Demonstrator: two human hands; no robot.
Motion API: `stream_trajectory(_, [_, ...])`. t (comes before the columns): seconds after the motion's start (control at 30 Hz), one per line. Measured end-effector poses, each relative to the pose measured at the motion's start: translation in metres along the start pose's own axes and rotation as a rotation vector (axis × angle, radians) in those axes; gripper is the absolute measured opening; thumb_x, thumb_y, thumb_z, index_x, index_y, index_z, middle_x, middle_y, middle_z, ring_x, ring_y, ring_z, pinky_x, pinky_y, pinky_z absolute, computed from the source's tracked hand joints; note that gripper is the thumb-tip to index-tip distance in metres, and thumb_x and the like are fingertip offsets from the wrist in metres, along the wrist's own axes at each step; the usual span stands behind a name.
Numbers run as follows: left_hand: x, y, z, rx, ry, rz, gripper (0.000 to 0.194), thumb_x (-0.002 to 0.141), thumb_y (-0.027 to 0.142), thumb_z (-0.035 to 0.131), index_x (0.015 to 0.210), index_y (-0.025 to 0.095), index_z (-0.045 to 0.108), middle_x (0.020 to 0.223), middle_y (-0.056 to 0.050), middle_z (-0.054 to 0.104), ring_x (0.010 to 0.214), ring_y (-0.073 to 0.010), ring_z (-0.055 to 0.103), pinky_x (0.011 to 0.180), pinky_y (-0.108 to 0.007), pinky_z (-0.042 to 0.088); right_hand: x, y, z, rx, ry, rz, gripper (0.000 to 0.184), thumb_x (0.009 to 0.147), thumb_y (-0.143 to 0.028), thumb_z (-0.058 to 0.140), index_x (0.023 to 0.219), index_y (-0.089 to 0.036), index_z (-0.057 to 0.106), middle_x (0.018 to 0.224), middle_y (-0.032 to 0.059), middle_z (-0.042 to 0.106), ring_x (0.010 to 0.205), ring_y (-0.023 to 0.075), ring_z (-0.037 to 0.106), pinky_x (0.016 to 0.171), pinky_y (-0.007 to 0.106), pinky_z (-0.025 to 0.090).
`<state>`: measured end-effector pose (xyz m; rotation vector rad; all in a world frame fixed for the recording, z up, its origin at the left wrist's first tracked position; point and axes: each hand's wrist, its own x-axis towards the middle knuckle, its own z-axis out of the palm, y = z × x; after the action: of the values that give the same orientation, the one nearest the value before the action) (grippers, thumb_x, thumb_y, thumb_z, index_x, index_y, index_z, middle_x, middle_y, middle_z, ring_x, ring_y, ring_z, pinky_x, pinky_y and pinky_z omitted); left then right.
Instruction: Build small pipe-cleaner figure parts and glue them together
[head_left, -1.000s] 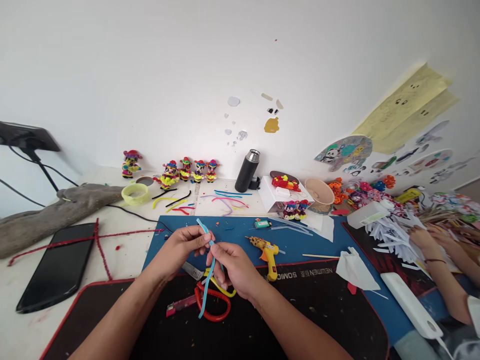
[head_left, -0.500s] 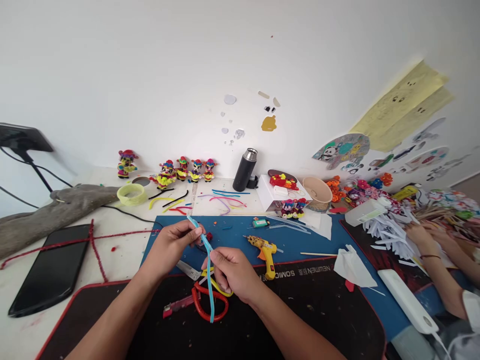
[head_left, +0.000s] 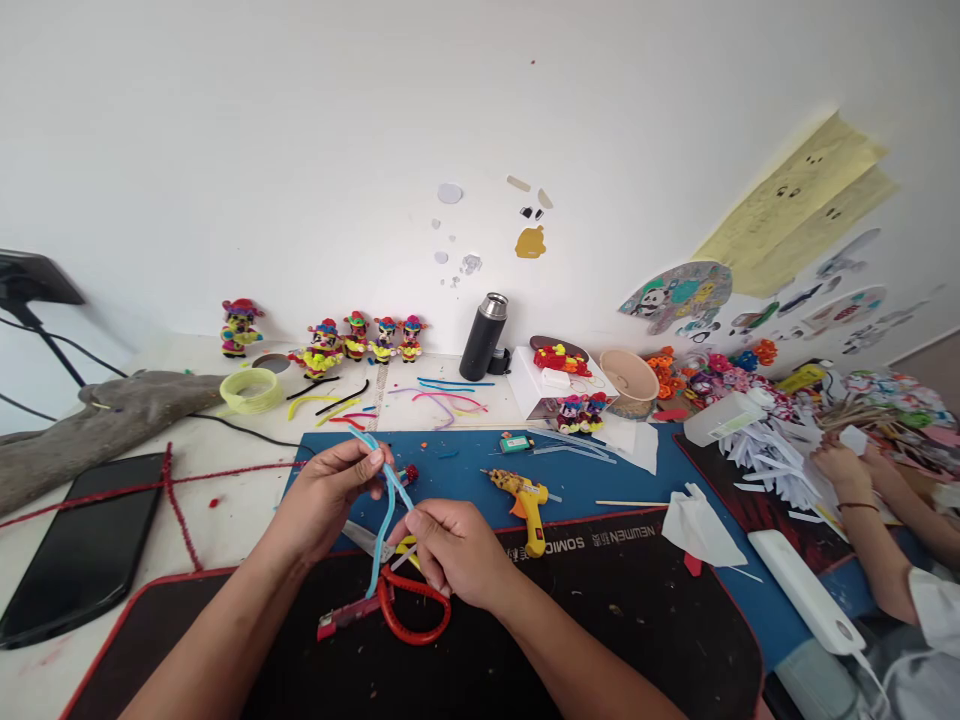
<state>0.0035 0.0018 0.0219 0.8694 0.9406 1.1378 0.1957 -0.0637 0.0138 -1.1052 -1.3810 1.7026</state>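
Note:
My left hand (head_left: 326, 495) pinches the upper part of a light blue pipe cleaner (head_left: 382, 530) over the blue cutting mat (head_left: 465, 465). Its top end sticks up past my fingers and the rest bends down toward the black mat (head_left: 525, 640). My right hand (head_left: 450, 550) is closed on the same pipe cleaner a little lower, fingers curled. Under my hands lie red-handled scissors (head_left: 412, 610) and a small red tool (head_left: 345, 620). A tiny red piece (head_left: 410, 472) sits just behind the hands.
A yellow glue gun (head_left: 525, 495) lies right of my hands. Loose pipe cleaners (head_left: 442, 395), small figures (head_left: 360, 340), a black flask (head_left: 484, 335) and a white box (head_left: 562, 385) line the back. A black tablet (head_left: 75, 545) lies left. Another person's hands (head_left: 847, 470) work at right.
Both hands drifted left and slightly down. The blue pipe cleaner's hanging tail swung from straight down to a bend curving left below my left hand.

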Motion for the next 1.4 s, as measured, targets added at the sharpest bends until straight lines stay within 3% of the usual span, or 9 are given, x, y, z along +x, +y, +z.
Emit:
stream_trajectory(0.2, [0.001, 0.0, -0.004, 0.166, 0.015, 0.097, 0.033, 0.065, 0.049, 0.093, 0.066, 0.019, 0.078, 0.08, -0.005, 0.074, 0.057, -0.0137, 0.054, 0.058, -0.028, 0.046, -0.002, 0.005, -0.002, -0.012, 0.024, 0.04, 0.06, 0.1, -0.071, 0.055, 0.095, -0.014, 0.074, 0.045, -0.0074, 0.05, 0.035, 0.0081, 0.038, 0.04, 0.021, 0.029])
stream_trajectory(0.5, [0.003, 0.001, -0.008, 0.069, 0.009, 0.042, 0.039, 0.062, 0.053, 0.097, 0.072, 0.019, 0.082, 0.068, -0.004, 0.069, 0.06, -0.0145, 0.055, 0.057, -0.026, 0.044, -0.006, 0.01, -0.011, -0.012, 0.038, 0.038, 0.06, 0.1, -0.07, 0.056, 0.096, -0.013, 0.073, 0.045, -0.0077, 0.051, 0.034, 0.008, 0.038, 0.04, 0.021, 0.029])
stream_trajectory(0.7, [0.005, -0.001, -0.01, 0.169, -0.033, 0.057, 0.039, 0.068, 0.057, 0.093, 0.074, 0.02, 0.083, 0.067, -0.004, 0.069, 0.061, -0.0157, 0.055, 0.058, -0.026, 0.044, -0.011, 0.02, -0.018, -0.02, 0.074, 0.093, 0.061, 0.098, -0.072, 0.057, 0.094, -0.013, 0.072, 0.048, -0.0063, 0.055, 0.034, 0.0073, 0.04, 0.039, 0.02, 0.03])
stream_trajectory(0.97, [0.003, -0.004, -0.004, 0.286, -0.096, 0.066, 0.039, 0.072, 0.06, 0.089, 0.073, 0.021, 0.081, 0.07, -0.007, 0.073, 0.063, -0.0186, 0.059, 0.06, -0.029, 0.049, -0.01, 0.026, -0.023, 0.092, 0.072, 0.058, 0.055, 0.094, -0.068, 0.067, 0.103, -0.014, 0.07, 0.059, -0.0038, 0.063, 0.038, 0.007, 0.046, 0.04, 0.02, 0.033])
stream_trajectory(1.13, [0.005, -0.007, -0.004, 0.325, -0.128, 0.033, 0.041, 0.072, 0.06, 0.089, 0.078, 0.02, 0.083, 0.074, -0.008, 0.076, 0.066, -0.0196, 0.061, 0.061, -0.028, 0.05, -0.008, 0.023, -0.017, 0.047, 0.069, 0.071, 0.053, 0.092, -0.068, 0.069, 0.095, -0.015, 0.069, 0.052, -0.0067, 0.056, 0.037, 0.0076, 0.044, 0.04, 0.02, 0.035])
stream_trajectory(1.23, [0.009, -0.007, -0.011, 0.242, -0.045, 0.043, 0.039, 0.073, 0.056, 0.091, 0.074, 0.018, 0.08, 0.067, -0.005, 0.07, 0.06, -0.0149, 0.056, 0.057, -0.024, 0.047, -0.009, 0.022, -0.016, 0.046, 0.11, 0.042, 0.054, 0.093, -0.069, 0.066, 0.092, -0.015, 0.068, 0.049, -0.0071, 0.054, 0.036, 0.0077, 0.042, 0.04, 0.02, 0.033])
stream_trajectory(1.33, [0.014, -0.005, -0.019, -0.002, 0.119, 0.055, 0.035, 0.07, 0.047, 0.095, 0.073, 0.017, 0.077, 0.062, 0.0, 0.064, 0.055, -0.0103, 0.053, 0.05, -0.019, 0.043, -0.01, 0.023, -0.02, 0.064, 0.167, 0.029, 0.053, 0.094, -0.068, 0.065, 0.092, -0.015, 0.068, 0.05, -0.0064, 0.055, 0.036, 0.0076, 0.042, 0.039, 0.02, 0.031])
stream_trajectory(1.4, [0.019, -0.004, -0.023, -0.18, 0.203, 0.06, 0.028, 0.071, 0.038, 0.095, 0.081, 0.017, 0.079, 0.067, 0.0, 0.068, 0.059, -0.0107, 0.059, 0.049, -0.017, 0.045, -0.012, 0.025, -0.023, 0.076, 0.197, 0.039, 0.053, 0.093, -0.068, 0.066, 0.091, -0.015, 0.068, 0.05, -0.0063, 0.055, 0.036, 0.0074, 0.041, 0.039, 0.02, 0.03])
